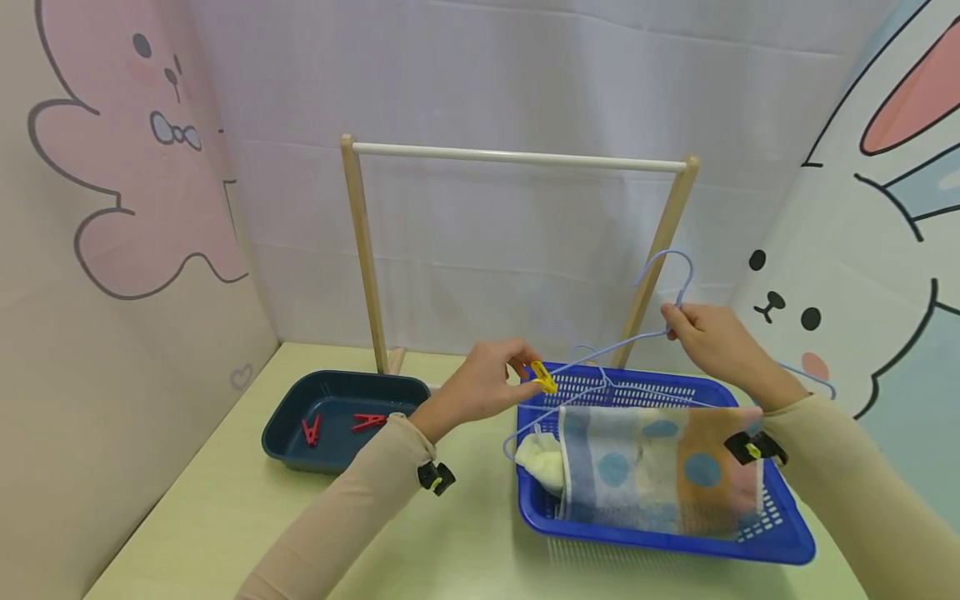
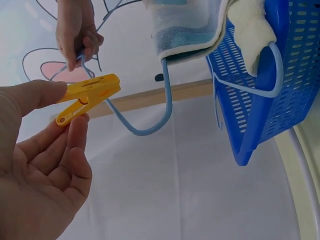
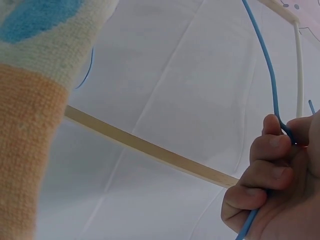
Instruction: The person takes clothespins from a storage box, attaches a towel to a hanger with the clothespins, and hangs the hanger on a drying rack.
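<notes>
"Yellow plastic for the clothespin (image 1: pixel 543 377), right? Where is it?"

"Right, in the left hand (image 1: pixel 483 385). Thumb and a fingertip pinch its spread tail ends; the remaining fingers are loosely bent. Its nose points right."

"Does it touch anything else?"

"I can't tell. It's just beside the left arm of a light-blue hanger (image 2: pixel 168 95)."

"Who has the hanger?"

"The right hand (image 1: pixel 716 346), thumb and curled fingers grasping it just below the hook. A patterned towel (image 1: pixel 645 467) with blue dots and an orange band hangs over its lower part."

"What's below that?"

"A blue basket (image 1: pixel 791 542) with slotted walls, on the right of the table (image 1: pixel 468 517). Another hanger (image 2: pixel 278 75) is there too, with a cream cloth (image 1: pixel 542 461) at its left end, by the basket's left rim."

"And on the left?"

"A dark green tray (image 1: pixel 337 392), where two red clothespins (image 1: pixel 311 430) lie apart."

"Farther out?"

"On the far side stands a rack (image 1: pixel 517 157), wooden posts joined by a white rail, in front of a pale curtain (image 1: pixel 487 75). There's a pink cartoon figure (image 1: pixel 150 233) on the left wall and a white cartoon rabbit (image 1: pixel 862 325) on the right."

"Sleeves?"

"Beige, with a black strap at each wrist."
</notes>
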A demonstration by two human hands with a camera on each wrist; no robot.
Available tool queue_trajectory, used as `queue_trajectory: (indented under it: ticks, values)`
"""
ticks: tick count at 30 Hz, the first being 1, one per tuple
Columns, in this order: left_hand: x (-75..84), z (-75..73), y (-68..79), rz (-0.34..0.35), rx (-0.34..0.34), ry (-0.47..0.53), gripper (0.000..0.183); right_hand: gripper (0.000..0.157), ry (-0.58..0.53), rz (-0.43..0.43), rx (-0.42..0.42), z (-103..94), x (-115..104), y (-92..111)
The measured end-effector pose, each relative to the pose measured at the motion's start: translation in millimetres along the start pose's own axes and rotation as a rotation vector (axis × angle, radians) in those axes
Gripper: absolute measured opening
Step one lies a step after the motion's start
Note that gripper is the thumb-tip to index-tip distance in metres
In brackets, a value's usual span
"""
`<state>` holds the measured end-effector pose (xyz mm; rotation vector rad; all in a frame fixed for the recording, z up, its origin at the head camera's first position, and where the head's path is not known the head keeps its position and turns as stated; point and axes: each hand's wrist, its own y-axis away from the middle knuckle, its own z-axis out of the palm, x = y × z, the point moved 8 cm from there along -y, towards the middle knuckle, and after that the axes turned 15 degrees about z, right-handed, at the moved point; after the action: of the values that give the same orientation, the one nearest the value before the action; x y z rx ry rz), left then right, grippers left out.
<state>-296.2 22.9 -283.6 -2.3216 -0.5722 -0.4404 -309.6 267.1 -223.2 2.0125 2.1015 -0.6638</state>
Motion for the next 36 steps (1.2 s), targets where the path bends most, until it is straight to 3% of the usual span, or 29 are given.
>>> queue_trajectory:
  ticks: [16, 25, 36]
  values:
    - [10.3, 9.8, -3.5, 0.072, 0.016, -0.038, 0.017, 0.047, -0.010, 0.001, 0.006, -0.3, 2.3, -0.2]
    - [13.0, 19.8, -5.9, 0.057, -0.018, -0.076, 0.013, 0.046, -0.023, 0.015, -0.005, 2.6, 3.8, -0.7]
    - [17.3, 25.9, -9.1, 0.051, -0.009, -0.109, 0.007, 0.048, -0.018, 0.021, -0.007, 2.1, 2.5, 1.4]
